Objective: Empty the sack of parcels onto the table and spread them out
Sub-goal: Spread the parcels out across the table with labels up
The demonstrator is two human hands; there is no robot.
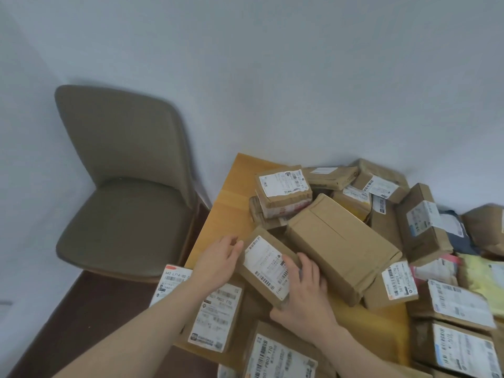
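Note:
A small cardboard parcel with a white label is tilted near the table's left side. My left hand holds its left end and my right hand grips its lower right end with the thumb on the label. A large plain brown box lies right behind it. Several more labelled parcels are heaped across the yellow wooden table. No sack is in view.
A stack of small boxes stands at the back left of the heap. Flat labelled parcels lie at the table's left edge and overhang it. An olive upholstered chair stands left of the table against the wall. Yellow and dark mailer bags lie far right.

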